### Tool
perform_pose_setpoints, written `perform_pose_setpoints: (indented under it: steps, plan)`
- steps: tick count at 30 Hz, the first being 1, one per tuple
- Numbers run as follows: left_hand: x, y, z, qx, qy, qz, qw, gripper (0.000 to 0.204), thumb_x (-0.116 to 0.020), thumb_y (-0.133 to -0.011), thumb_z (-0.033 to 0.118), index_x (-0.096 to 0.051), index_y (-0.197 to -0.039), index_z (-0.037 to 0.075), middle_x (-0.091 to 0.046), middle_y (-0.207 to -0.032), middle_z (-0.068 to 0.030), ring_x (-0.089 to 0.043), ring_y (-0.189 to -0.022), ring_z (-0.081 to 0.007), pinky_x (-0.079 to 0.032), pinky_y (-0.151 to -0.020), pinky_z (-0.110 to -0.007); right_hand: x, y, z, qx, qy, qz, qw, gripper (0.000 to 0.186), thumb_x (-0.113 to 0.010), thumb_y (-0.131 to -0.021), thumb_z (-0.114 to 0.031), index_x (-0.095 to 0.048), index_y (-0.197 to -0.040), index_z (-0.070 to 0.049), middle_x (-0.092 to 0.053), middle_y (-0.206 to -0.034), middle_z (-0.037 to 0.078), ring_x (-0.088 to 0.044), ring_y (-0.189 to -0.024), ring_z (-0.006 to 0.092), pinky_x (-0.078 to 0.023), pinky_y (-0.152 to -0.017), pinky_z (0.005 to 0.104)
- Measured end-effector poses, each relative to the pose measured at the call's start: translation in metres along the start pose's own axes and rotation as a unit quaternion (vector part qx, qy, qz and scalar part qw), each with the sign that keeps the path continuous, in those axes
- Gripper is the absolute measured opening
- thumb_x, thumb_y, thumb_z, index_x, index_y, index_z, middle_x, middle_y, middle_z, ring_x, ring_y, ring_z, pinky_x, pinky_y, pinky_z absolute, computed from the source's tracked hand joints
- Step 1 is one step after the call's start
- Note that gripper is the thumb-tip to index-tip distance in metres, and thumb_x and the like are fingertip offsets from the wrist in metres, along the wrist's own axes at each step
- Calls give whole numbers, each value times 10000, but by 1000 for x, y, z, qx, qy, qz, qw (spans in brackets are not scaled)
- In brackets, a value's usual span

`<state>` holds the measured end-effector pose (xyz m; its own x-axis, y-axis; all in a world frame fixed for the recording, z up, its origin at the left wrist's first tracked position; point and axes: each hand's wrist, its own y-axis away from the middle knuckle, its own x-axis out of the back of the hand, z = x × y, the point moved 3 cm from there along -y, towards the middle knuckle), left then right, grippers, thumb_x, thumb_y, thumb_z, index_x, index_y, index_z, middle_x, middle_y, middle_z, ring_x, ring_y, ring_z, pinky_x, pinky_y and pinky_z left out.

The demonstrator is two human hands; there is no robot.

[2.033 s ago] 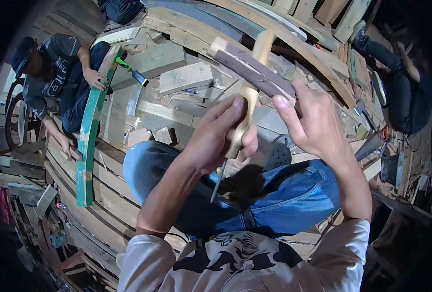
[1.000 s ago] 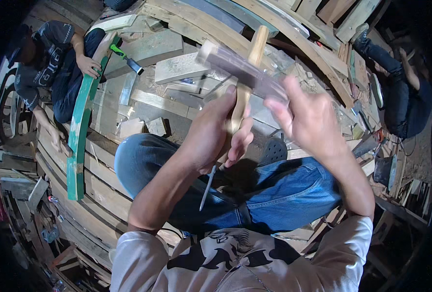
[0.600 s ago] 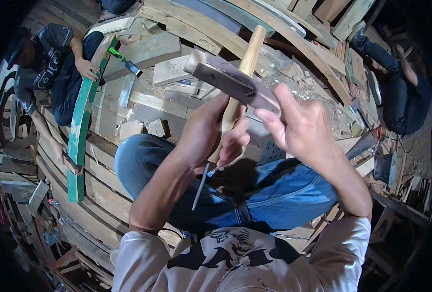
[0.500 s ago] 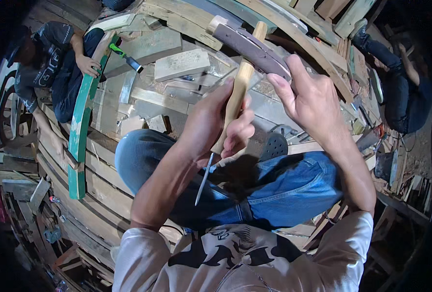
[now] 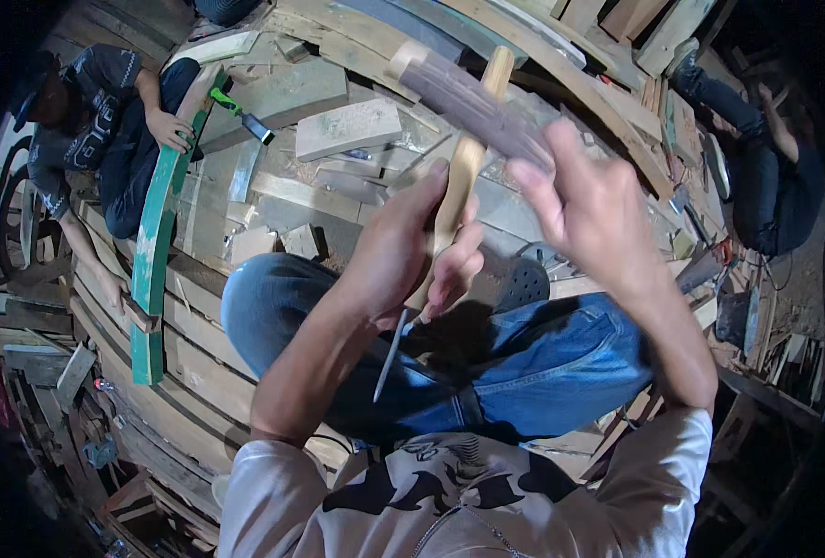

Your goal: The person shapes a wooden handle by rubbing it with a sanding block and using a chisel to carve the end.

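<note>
My left hand (image 5: 412, 237) is closed round a long pale wooden handle (image 5: 450, 209). A thin metal shaft (image 5: 391, 358) juts from the handle's lower end toward my lap; its exact kind is unclear. My right hand (image 5: 594, 191) grips one end of a brown-grey strip of sandpaper (image 5: 464, 100), which looks wrapped round a light wooden stick. That stick's bare end (image 5: 405, 58) shows at the upper left. The sandpaper lies across the upper part of the handle, and both it and my right hand are blurred by motion.
Pale wood blocks (image 5: 347, 128) and offcuts lie beyond my hands. At left, another person's hands rest on a green-painted curved beam (image 5: 157, 246), beside a green-handled chisel (image 5: 242, 116). A second person (image 5: 771, 177) sits at far right. My jeans (image 5: 552, 358) lie beneath my hands.
The sandpaper and my right hand have shifted slightly left and down along the handle and become blurred. The metal shaft's tip has dipped a little. My left hand keeps its grip.
</note>
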<state>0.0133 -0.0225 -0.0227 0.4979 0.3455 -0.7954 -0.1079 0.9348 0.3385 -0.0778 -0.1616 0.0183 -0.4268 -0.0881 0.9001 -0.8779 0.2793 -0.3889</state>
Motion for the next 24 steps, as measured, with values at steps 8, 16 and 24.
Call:
perform_pose_setpoints:
  steps: [8,16,24]
  plan:
    - [2,8,0,-25,-83,26,996,476,-272,-991,439,-464,-809,42,-430,-485,-50,-424,-352,-145,-341,-322,-257,1,11,-19,29,-53,-25,998,305,-491,-934,-406,-461,-891,-106,-495,-435,76,-553,-366,262,-462,-333,388]
    - [-2,2,0,-113,-238,153,952,433,-311,-990,376,-511,-835,24,-471,-498,-49,-390,-322,-131,-305,-299,-241,-3,16,-24,45,-65,-39,996,335,-527,-914,-417,-474,-895,-87,-482,-424,56,-554,-369,254,-468,-351,370]
    - [-6,0,1,-137,-287,187,929,458,-284,-995,341,-494,-721,40,-449,-459,-46,-402,-315,-135,-324,-309,-253,-2,13,-17,34,-46,-47,997,345,-547,-905,-400,-486,-939,-63,-522,-451,90,-572,-402,301,-466,-372,388]
